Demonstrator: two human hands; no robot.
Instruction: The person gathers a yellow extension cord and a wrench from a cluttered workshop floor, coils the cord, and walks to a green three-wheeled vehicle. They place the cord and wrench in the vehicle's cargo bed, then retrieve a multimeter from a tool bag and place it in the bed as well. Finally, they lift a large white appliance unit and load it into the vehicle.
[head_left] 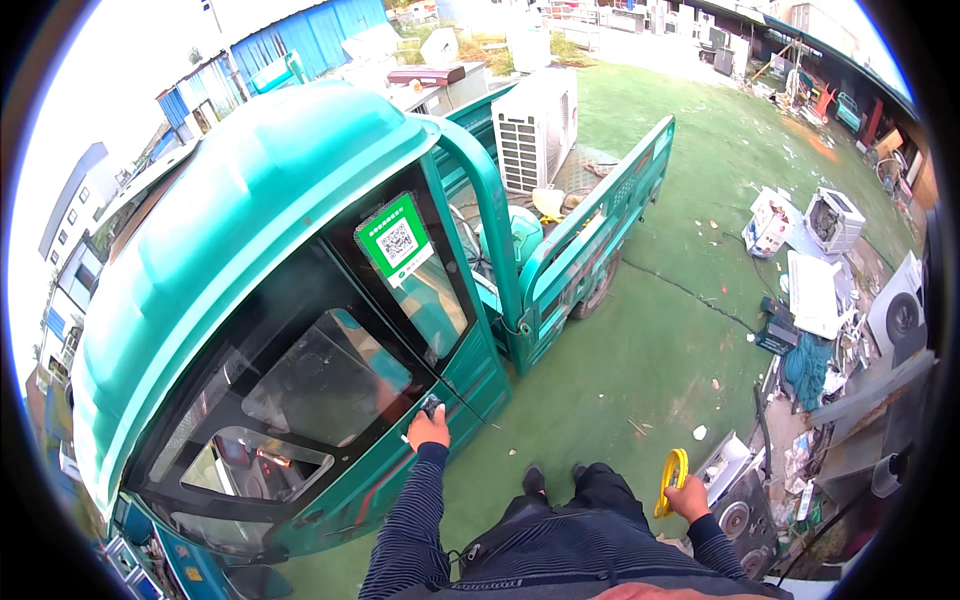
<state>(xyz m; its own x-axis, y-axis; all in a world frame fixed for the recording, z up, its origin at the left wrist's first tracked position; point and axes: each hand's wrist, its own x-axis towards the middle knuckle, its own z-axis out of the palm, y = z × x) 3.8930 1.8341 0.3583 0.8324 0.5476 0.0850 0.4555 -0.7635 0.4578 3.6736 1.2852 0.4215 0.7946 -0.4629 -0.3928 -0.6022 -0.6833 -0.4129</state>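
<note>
At the teal door (355,495) of a vehicle (260,165), the left grip (429,431) is clamping a dark handle (432,405). Well to its right, the right grip (687,498) is clamping a yellow coil (665,482); above the left grip, a green label (412,267) is showing a square code (398,239).

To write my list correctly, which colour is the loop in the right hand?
The loop is bright yellow; it shows best in the head view.
</note>
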